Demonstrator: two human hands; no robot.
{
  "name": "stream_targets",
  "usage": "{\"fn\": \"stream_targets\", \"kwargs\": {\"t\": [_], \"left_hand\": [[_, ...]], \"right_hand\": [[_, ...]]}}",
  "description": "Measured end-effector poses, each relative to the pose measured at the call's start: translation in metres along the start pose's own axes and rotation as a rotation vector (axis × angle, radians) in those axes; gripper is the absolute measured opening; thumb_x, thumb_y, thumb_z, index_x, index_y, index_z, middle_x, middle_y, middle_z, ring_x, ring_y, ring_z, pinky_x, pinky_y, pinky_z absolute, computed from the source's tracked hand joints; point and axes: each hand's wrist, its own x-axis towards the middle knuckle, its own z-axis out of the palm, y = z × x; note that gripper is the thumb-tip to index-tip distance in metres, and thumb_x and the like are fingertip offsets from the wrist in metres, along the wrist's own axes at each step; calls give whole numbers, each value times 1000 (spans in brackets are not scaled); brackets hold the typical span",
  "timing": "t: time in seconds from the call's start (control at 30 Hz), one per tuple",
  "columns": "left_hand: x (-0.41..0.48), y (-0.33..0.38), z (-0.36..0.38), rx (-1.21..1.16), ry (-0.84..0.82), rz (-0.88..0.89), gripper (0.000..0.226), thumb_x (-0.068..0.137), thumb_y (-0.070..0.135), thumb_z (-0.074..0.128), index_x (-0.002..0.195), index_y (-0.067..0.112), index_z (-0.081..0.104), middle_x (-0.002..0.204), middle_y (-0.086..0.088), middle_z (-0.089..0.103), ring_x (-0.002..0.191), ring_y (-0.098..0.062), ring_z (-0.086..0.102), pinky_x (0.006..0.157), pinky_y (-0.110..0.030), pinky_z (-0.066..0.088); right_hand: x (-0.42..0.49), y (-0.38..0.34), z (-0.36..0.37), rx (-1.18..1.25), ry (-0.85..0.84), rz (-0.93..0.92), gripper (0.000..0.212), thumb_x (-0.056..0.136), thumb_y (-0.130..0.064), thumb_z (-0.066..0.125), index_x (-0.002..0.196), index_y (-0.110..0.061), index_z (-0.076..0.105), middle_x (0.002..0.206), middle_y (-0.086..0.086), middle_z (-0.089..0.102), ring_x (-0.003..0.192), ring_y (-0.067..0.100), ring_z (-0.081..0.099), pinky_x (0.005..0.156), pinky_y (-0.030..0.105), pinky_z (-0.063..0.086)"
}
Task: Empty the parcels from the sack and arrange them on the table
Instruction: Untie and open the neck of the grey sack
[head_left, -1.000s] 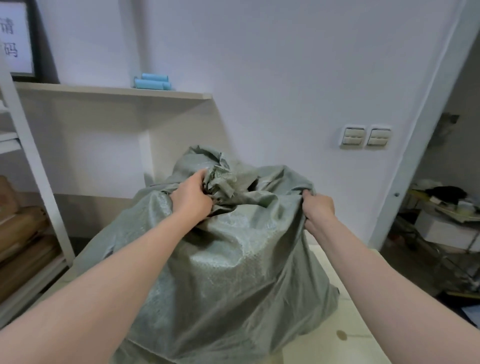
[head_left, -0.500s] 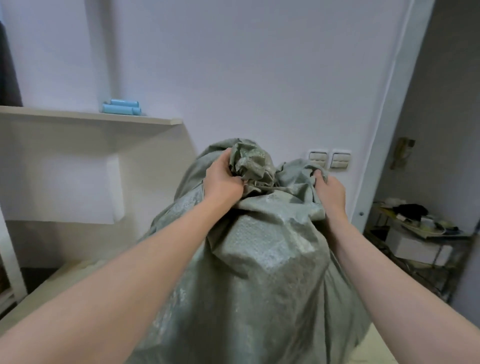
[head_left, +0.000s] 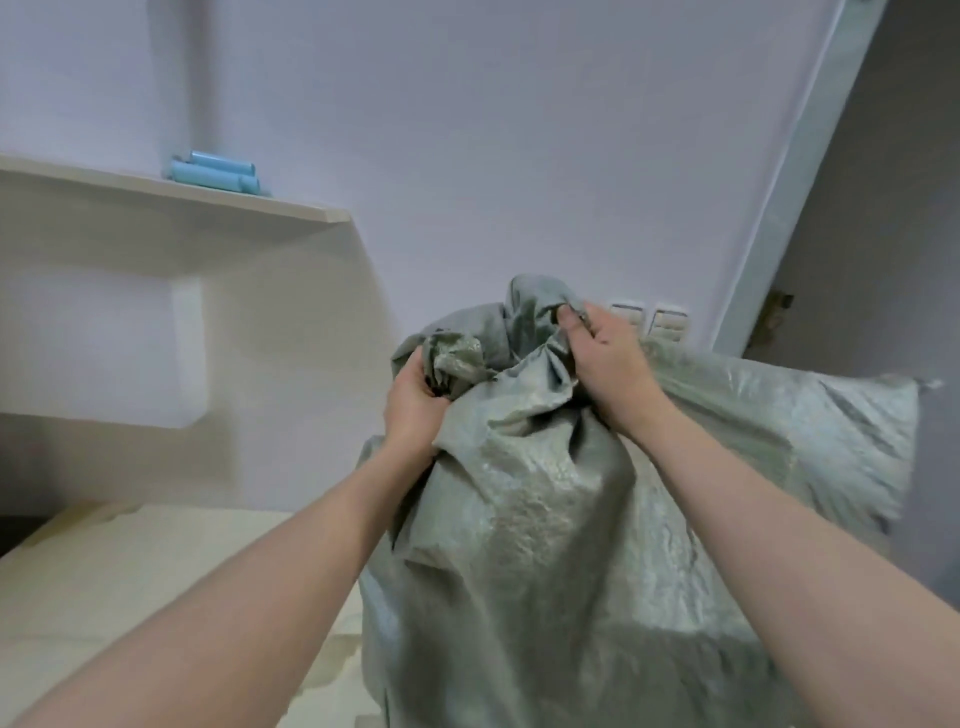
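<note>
Both forearms (head_left: 291, 561) are bare from the frame edge to the left hand (head_left: 415, 410) and right hand (head_left: 608, 358).

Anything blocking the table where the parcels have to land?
Nothing visible lies on the table left of the sack. The parcels are hidden inside; the left hand and right hand grip its bunched top.

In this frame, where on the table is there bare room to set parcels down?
The bare patch is the table top left of the sack, from its far edge toward the camera; the left forearm crosses above it. The right side is crowded: the sack fills it, with the left hand and right hand gripping its bunched top.
</note>
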Motion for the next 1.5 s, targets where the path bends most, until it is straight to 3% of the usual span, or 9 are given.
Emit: {"fn": "stream_targets", "kwargs": {"t": [0.13, 0.37, 0.53, 0.63, 0.77, 0.9, 1.13, 1.3, 1.5], "left_hand": [[4, -27, -26, 251, -67, -212, 62, 59, 35, 73, 118, 29, 56, 106, 12, 63, 100, -17, 60, 93, -37, 49], [7, -19, -84, -109, -331, -611, 86, 54, 75, 75, 123, 24, 64, 114, -2, 71, 103, -23, 69, 94, -43, 53], [-10, -31, -102, 329, -266, -619, 159, 38, 68, 86, 152, 5, -5, 152, -10, 34, 132, -27, 45, 107, -41, 43], [-11, -56, -97, 447, -123, -613, 133, 52, 38, 92, 150, 9, 7, 150, -15, 33, 133, -34, 40, 109, -45, 38], [-10, -81, -99, 581, -58, -555, 108, 60, 50, 75, 148, 30, 15, 151, 1, 36, 131, -29, 45, 106, -51, 39], [-22, -69, -102, 860, -60, -578, 65, 88, 22, 54, 145, 18, 23, 146, -6, 41, 128, -35, 46, 107, -57, 28], [-28, -67, -127, 1099, -123, -501, 62, 93, 21, 41, 151, 24, 18, 150, -1, 38, 129, -33, 46, 110, -63, 21], [-28, -77, -140, 1052, -125, -478, 50, 90, 19, 43, 139, 21, 33, 135, -6, 48, 120, -34, 50, 97, -48, 45], [-28, -96, -168, 996, -118, -510, 59, 88, 18, 46, 144, 23, 28, 138, -5, 47, 122, -32, 50, 96, -43, 45]], "right_hand": [[-11, 26, 38, -121, -202, 63, 34, 102, -28, 43, 70, -17, 45, 66, -6, 48, 66, 13, 45, 66, 33, 35], [-28, 16, 115, -172, -506, 127, 25, 102, -27, 42, 103, -18, 66, 94, -5, 64, 91, 13, 56, 80, 28, 39], [-25, -4, 149, -41, -583, 267, 41, 100, -45, 38, 94, -22, 71, 103, -7, 71, 102, 11, 62, 98, 34, 44], [-29, -18, 153, -99, -634, 276, 53, 101, -53, 29, 113, -21, 70, 117, -4, 68, 112, 13, 59, 104, 33, 41], [-36, -25, 137, -390, -649, 128, 47, 100, -50, 37, 116, -16, 64, 118, -1, 65, 114, 18, 57, 94, 28, 41], [-32, -13, 106, -513, -366, 17, 42, 95, -34, 57, 132, -15, 58, 136, 0, 57, 129, 17, 47, 104, 25, 31], [-50, 12, 48, -1177, -316, 509, 87, 82, -69, 53, 151, -27, 20, 162, 8, 3, 148, 35, -1, 105, 75, 4], [-57, 8, 63, -1148, -341, 482, 40, 89, -31, 59, 129, -29, 57, 150, 7, 29, 138, 35, 25, 106, 72, 20], [-57, -6, 91, -1069, -221, 372, 63, 84, -3, 51, 141, -28, 41, 131, 9, 53, 122, 36, 44, 99, 62, 39]]}}
